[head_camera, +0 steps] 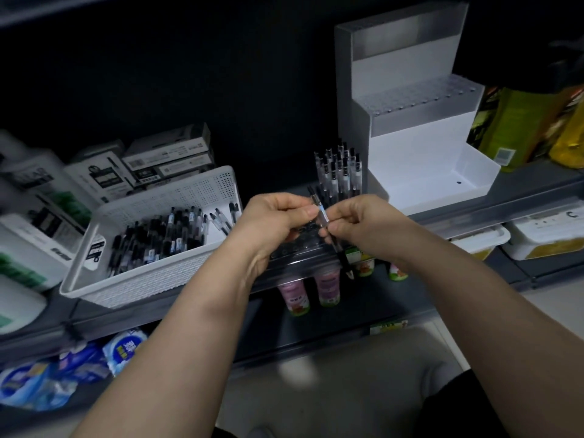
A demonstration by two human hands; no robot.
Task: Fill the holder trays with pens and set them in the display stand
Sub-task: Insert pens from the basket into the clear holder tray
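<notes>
loading item: one pen (323, 216), pinched between our left hand (275, 219) and right hand (357, 222) above the holder tray (303, 248), right of the basket (151, 279). we should lower it upright, tip-down, into an empty hole.

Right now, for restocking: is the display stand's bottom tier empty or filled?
Empty: the bottom tier shows bare white floor, no tray or pens.
</notes>
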